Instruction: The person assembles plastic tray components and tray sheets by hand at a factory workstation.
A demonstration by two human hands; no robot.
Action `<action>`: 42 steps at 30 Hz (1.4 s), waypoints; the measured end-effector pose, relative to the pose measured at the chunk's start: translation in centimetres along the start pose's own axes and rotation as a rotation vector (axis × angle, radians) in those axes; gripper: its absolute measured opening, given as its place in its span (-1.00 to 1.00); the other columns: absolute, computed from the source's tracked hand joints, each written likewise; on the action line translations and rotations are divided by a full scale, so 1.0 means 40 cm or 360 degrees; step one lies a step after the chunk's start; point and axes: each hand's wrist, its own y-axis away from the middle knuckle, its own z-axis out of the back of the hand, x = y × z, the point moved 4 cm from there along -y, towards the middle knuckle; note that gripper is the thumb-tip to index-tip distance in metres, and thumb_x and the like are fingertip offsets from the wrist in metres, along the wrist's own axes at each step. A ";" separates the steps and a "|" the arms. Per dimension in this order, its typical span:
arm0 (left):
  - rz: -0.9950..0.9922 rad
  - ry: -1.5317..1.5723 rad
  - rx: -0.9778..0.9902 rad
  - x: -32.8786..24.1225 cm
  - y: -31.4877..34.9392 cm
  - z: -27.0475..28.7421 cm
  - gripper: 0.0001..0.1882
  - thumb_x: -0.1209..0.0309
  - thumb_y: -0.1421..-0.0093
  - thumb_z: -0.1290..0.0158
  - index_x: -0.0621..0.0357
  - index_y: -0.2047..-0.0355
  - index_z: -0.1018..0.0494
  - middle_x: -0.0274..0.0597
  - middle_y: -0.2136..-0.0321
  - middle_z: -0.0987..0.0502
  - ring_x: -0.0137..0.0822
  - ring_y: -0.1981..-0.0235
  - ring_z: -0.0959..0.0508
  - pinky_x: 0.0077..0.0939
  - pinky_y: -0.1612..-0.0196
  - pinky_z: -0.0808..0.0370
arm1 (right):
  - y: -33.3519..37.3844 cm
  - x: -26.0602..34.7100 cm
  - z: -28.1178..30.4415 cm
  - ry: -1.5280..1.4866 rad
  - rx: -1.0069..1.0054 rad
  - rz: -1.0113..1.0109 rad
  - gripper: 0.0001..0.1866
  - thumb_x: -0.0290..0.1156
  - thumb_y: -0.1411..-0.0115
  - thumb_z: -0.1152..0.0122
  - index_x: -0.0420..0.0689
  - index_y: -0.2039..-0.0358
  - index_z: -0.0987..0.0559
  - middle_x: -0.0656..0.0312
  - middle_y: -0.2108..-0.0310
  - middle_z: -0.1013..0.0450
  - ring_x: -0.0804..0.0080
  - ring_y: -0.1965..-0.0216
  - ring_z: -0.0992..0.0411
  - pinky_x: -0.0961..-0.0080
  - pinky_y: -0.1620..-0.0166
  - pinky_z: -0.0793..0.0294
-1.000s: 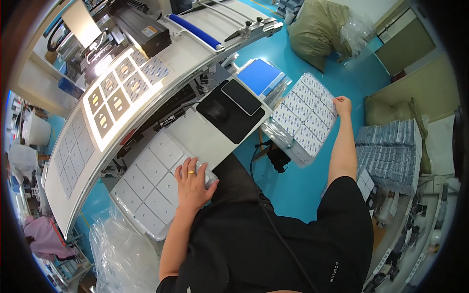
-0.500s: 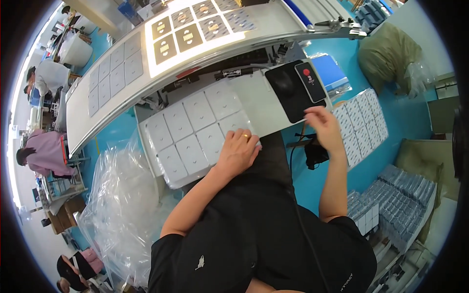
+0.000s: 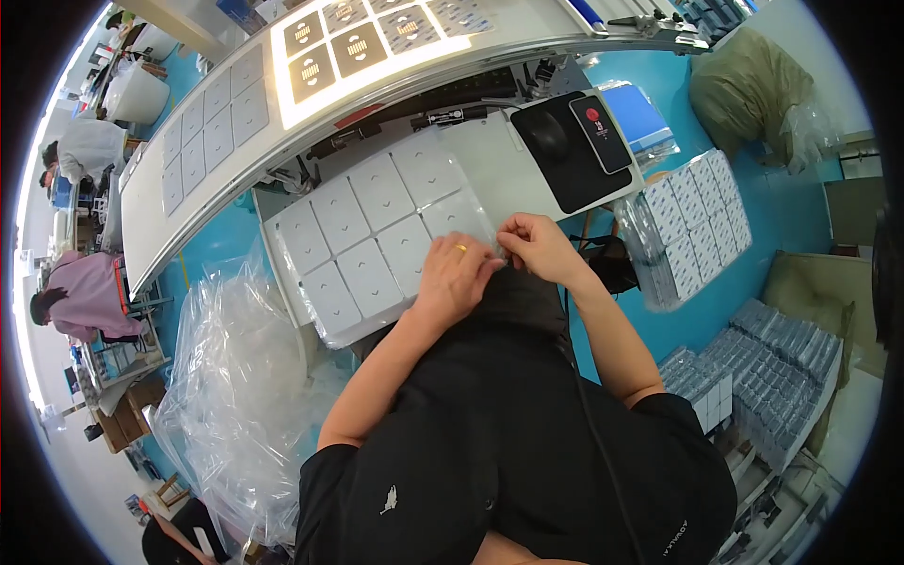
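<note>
A stack of clear-filmed sheets of light grey rectangular panels (image 3: 327,224) lies on a pale pull-out board in front of me. My left hand (image 3: 457,278), with a ring on one finger, is at the near right corner of the sheet, its fingers curled and closed on the edge. Beside it my right hand (image 3: 539,249) pinches at the same corner, thumb and fingertips together. The fingertips of both hands nearly meet, and whatever lies between them is too small to make out clearly.
A black mouse pad (image 3: 563,151) with a mouse and a phone (image 3: 600,134) lies right of the sheets. Beyond is a table with a lit panel (image 3: 372,94). A patterned panel stack (image 3: 699,226) stands at right; clear plastic bags (image 3: 235,395) bulge at left.
My right hand has come leftward from beside the mouse pad to the sheet's corner, its fingers now pinched. My left hand has stayed near that corner. More of the patterned stack shows at right.
</note>
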 end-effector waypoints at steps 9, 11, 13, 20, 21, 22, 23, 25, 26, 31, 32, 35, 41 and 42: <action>0.0102 -0.0201 0.0003 0.008 0.011 0.027 -0.51 0.33 -0.03 -0.47 0.08 0.06 -0.52 -0.14 0.04 -0.50 0.01 -0.07 -0.49 -0.07 -0.14 -0.34 | -0.021 -0.017 0.000 0.0234 -0.0058 0.0140 -0.84 -0.43 -0.37 -0.36 -0.29 0.26 -0.66 0.31 0.38 -0.60 0.59 0.31 -0.50 0.53 0.20 -0.51; 0.0102 -0.0203 0.0019 0.008 0.013 0.026 -0.51 0.34 -0.03 -0.47 0.08 0.06 -0.52 -0.14 0.05 -0.50 0.00 -0.06 -0.49 -0.07 -0.14 -0.34 | -0.015 0.006 -0.006 0.0323 -0.0095 0.0165 -0.85 -0.45 -0.34 -0.38 -0.30 0.27 -0.66 0.27 0.38 -0.60 0.55 0.33 -0.51 0.51 0.21 -0.51; 0.0064 -0.0214 0.0016 0.013 0.017 0.022 -0.51 0.34 -0.02 -0.48 0.08 0.06 -0.52 -0.15 0.05 -0.50 -0.01 -0.06 -0.49 -0.07 -0.14 -0.34 | -0.007 0.047 -0.011 0.0754 -0.0260 0.0487 -0.83 -0.44 -0.26 -0.37 -0.30 0.27 -0.66 0.00 0.35 -0.65 0.18 0.34 -0.62 0.31 0.23 -0.57; 0.0030 -0.0306 0.0024 0.012 0.022 0.015 -0.54 0.33 -0.04 -0.46 0.07 0.09 -0.53 -0.15 0.06 -0.49 -0.04 -0.07 -0.49 -0.07 -0.14 -0.34 | -0.026 0.044 -0.026 0.0935 -0.0153 0.0243 -0.78 -0.38 -0.30 -0.30 -0.32 0.25 -0.65 -0.13 0.34 -0.64 -0.10 0.27 -0.63 0.15 0.18 -0.58; 0.0022 -0.0328 0.0040 0.011 0.023 0.014 -0.55 0.33 -0.04 -0.46 0.07 0.09 -0.53 -0.15 0.07 -0.49 -0.04 -0.07 -0.49 -0.06 -0.14 -0.35 | -0.033 0.035 -0.018 0.0851 -0.0257 0.0269 -0.78 -0.37 -0.32 -0.29 -0.32 0.24 -0.65 -0.13 0.34 -0.64 -0.10 0.26 -0.63 0.15 0.17 -0.58; 0.0017 -0.0352 0.0055 0.010 0.025 0.014 -0.56 0.32 -0.05 -0.45 0.08 0.09 -0.53 -0.15 0.07 -0.49 -0.05 -0.07 -0.49 -0.06 -0.13 -0.35 | -0.039 0.028 -0.011 0.0765 -0.0357 0.0296 -0.77 -0.36 -0.34 -0.27 -0.32 0.24 -0.65 -0.13 0.34 -0.64 -0.11 0.26 -0.63 0.14 0.16 -0.57; 0.0025 -0.0352 0.0048 0.011 0.024 0.015 -0.56 0.32 -0.05 -0.45 0.08 0.09 -0.53 -0.15 0.07 -0.49 -0.05 -0.07 -0.49 -0.06 -0.13 -0.35 | -0.043 0.021 -0.007 0.0772 -0.0349 0.0296 -0.77 -0.36 -0.34 -0.27 -0.32 0.24 -0.65 -0.13 0.34 -0.64 -0.11 0.26 -0.63 0.14 0.16 -0.57; -0.0006 -0.0374 0.0052 0.010 0.021 0.014 -0.55 0.30 -0.06 -0.45 0.08 0.09 -0.53 -0.15 0.07 -0.48 -0.05 -0.07 -0.49 -0.05 -0.14 -0.35 | -0.046 0.018 -0.002 0.0781 -0.0310 0.0351 -0.78 -0.40 -0.38 -0.28 -0.36 0.21 -0.62 0.00 0.42 -0.61 0.31 0.41 -0.53 0.34 0.26 -0.51; -0.0002 -0.0372 0.0050 0.010 0.022 0.014 -0.55 0.30 -0.06 -0.45 0.08 0.09 -0.53 -0.15 0.07 -0.48 -0.05 -0.07 -0.49 -0.05 -0.14 -0.35 | -0.044 0.019 -0.005 0.0785 -0.0307 0.0349 -0.78 -0.40 -0.38 -0.28 -0.36 0.21 -0.62 0.00 0.42 -0.61 0.31 0.41 -0.53 0.34 0.26 -0.51; 0.0031 -0.0390 0.0082 0.008 0.020 0.006 -0.54 0.22 -0.08 -0.44 0.08 0.09 -0.51 -0.13 0.06 -0.49 -0.05 -0.09 -0.49 -0.01 -0.18 -0.35 | -0.034 0.043 -0.024 0.0736 -0.0191 0.0415 -0.75 -0.37 -0.41 -0.24 -0.36 0.25 -0.60 0.09 0.50 -0.53 0.42 0.46 -0.41 0.40 0.32 -0.45; 0.0031 -0.0390 0.0084 0.007 0.018 0.004 -0.54 0.22 -0.08 -0.44 0.08 0.09 -0.51 -0.13 0.06 -0.49 -0.05 -0.09 -0.49 -0.01 -0.18 -0.35 | -0.034 0.052 -0.021 0.0734 -0.0192 0.0414 -0.75 -0.37 -0.41 -0.24 -0.36 0.25 -0.60 0.09 0.50 -0.53 0.42 0.46 -0.41 0.40 0.32 -0.45; 0.0019 -0.0358 0.0055 -0.001 0.011 0.005 -0.54 0.21 -0.08 -0.44 0.09 0.09 -0.51 -0.12 0.06 -0.49 -0.05 -0.09 -0.49 -0.02 -0.16 -0.35 | -0.045 0.058 -0.011 0.0888 -0.0075 0.0266 -0.74 -0.36 -0.41 -0.23 -0.34 0.29 -0.61 0.15 0.54 -0.50 0.47 0.46 -0.41 0.40 0.33 -0.43; 0.0059 -0.0241 -0.0105 -0.006 0.004 0.017 -0.53 0.22 -0.06 -0.45 0.08 0.13 -0.50 -0.11 0.07 -0.47 -0.03 -0.06 -0.48 -0.03 -0.11 -0.36 | -0.045 0.048 -0.005 0.0353 0.0212 0.0096 -0.72 -0.31 -0.45 -0.21 -0.25 0.35 -0.63 0.38 0.56 -0.43 0.62 0.47 -0.35 0.55 0.38 -0.35; 0.0055 -0.0258 -0.0085 -0.008 0.005 0.019 -0.55 0.23 -0.05 -0.45 0.08 0.13 -0.50 -0.11 0.08 -0.47 -0.02 -0.06 -0.48 -0.03 -0.12 -0.36 | -0.037 0.052 -0.008 0.0190 0.0292 0.0032 -0.71 -0.30 -0.48 -0.19 -0.22 0.33 -0.63 0.42 0.53 -0.42 0.66 0.46 -0.34 0.60 0.38 -0.33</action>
